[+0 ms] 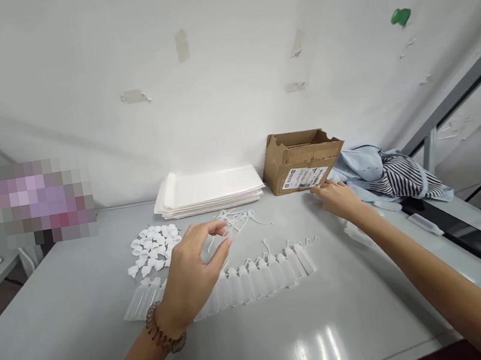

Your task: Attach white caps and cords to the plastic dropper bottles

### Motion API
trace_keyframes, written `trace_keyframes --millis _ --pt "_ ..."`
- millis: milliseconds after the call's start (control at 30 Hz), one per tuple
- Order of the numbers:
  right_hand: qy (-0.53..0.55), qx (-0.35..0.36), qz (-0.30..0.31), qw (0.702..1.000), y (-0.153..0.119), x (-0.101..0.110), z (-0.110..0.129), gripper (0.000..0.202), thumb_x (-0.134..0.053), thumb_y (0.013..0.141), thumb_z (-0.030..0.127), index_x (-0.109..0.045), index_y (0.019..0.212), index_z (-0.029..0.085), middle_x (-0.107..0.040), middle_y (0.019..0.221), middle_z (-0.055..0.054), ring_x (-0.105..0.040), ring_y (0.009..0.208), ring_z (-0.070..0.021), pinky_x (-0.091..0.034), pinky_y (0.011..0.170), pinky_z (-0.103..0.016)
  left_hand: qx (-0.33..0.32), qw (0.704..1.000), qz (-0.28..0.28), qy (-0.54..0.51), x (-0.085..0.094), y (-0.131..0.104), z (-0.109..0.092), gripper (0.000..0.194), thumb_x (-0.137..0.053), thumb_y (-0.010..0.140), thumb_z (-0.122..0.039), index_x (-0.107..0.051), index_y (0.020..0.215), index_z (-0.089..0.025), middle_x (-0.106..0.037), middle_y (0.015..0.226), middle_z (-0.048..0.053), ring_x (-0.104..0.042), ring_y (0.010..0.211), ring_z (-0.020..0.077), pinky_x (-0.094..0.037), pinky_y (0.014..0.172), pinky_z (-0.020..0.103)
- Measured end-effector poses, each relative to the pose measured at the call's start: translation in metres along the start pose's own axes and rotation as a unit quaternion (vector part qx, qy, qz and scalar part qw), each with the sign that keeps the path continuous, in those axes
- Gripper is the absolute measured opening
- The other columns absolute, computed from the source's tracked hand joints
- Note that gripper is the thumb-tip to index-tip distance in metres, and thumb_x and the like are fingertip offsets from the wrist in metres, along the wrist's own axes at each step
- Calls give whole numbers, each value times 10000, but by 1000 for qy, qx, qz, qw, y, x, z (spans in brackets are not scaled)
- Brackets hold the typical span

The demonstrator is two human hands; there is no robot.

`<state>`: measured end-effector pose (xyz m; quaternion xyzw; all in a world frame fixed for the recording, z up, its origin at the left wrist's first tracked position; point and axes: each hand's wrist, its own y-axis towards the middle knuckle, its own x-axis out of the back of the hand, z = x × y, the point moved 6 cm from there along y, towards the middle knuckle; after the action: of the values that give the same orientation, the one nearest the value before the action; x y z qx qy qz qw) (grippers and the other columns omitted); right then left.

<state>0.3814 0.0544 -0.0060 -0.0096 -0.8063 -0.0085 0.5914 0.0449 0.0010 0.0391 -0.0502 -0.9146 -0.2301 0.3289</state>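
Note:
My left hand [197, 266] hovers over the row of translucent plastic tubes [256, 281], its thumb and fingers apart with nothing between them. Thin white stems stick up from several tubes. Left of that hand lies a heap of small white caps [153, 245]. Loose white strands [240, 219] are just beyond my fingers. My right hand [336, 195] reaches to the lower front corner of an open cardboard box [301, 161] with a white label; its fingertips are too small to tell whether they hold anything.
A stack of white sheets [210, 189] rests against the wall. On the right are blue and striped cloth [404, 175], a black flat object [468, 232] with a clear tube [425, 224] on it, and a clear bag [359, 234] under my right forearm.

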Motion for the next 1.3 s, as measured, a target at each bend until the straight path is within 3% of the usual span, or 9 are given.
trace_keyframes --millis 133,200,267,400,467,567,700,867,1300 --pt "31 21 -65 997 -12 28 19 369 -393 844 54 -576 1157 123 -639 1115 -161 -506 1074 -295 -394 841 -386 -4 1000 -7 -26 -2 -1 0 202 -534 857 -274 -629 1033 -252 -671 932 7 -597 921 187 -517 818 328" --pt "168 40 -171 970 -29 56 42 285 -411 904 173 -591 1125 155 -652 1106 -127 -525 1033 -269 -409 880 -389 6 999 -18 -46 -3 -3 2 245 -530 862 -272 -620 1090 -261 -671 928 8 -599 915 185 -530 785 314" --pt "403 64 -231 883 -49 76 69 195 -508 882 264 -622 1032 212 -680 1046 -80 -582 925 -235 -466 806 -364 21 997 -37 -69 -3 -7 4 272 -552 851 -271 -616 1115 -267 -676 920 6 -608 898 182 -534 780 311" --pt "708 37 -133 693 -74 81 129 146 -643 792 291 -651 931 244 -694 1006 -44 -633 888 -205 -519 746 -328 81 982 -84 -152 -2 -15 11 228 -621 815 -301 -660 1036 -263 -694 917 4 -628 871 177 -530 813 316" --pt "778 18 -68 625 -80 77 154 158 -678 767 310 -646 903 237 -697 971 -39 -643 869 -198 -528 722 -316 126 966 -91 -207 -2 -19 14 205 -646 799 -332 -686 982 -251 -709 927 12 -642 866 183 -544 775 301" --pt "827 6 -21 562 -84 73 172 163 -713 743 308 -633 862 230 -688 926 -21 -641 865 -177 -522 729 -288 172 948 -82 -255 -2 -24 15 170 -676 775 -344 -719 906 -245 -728 894 8 -654 825 180 -549 727 273" --pt "843 -10 -44 536 -90 72 172 144 -732 730 272 -616 805 233 -677 936 -6 -627 878 -154 -510 735 -256 199 936 -78 -278 -2 -27 14 121 -716 737 -312 -747 846 -270 -730 839 -17 -644 808 165 -534 733 253" --pt "836 -33 -81 542 -95 74 165 214 -738 722 279 -554 642 206 -668 904 -2 -613 821 -144 -492 686 -243 201 919 -50 -336 -10 -24 15 139 -759 687 -296 -756 826 -296 -710 766 -34 -626 773 148 -533 701 234" --pt "821 5 -12 571 -92 58 169 171 -735 731 281 -576 763 230 -646 878 8 -598 855 -144 -457 755 -265 174 924 75 -332 -29 -20 14 105 -672 773 -310 -713 847 -247 -675 831 -6 -591 782 153 -491 750 281"
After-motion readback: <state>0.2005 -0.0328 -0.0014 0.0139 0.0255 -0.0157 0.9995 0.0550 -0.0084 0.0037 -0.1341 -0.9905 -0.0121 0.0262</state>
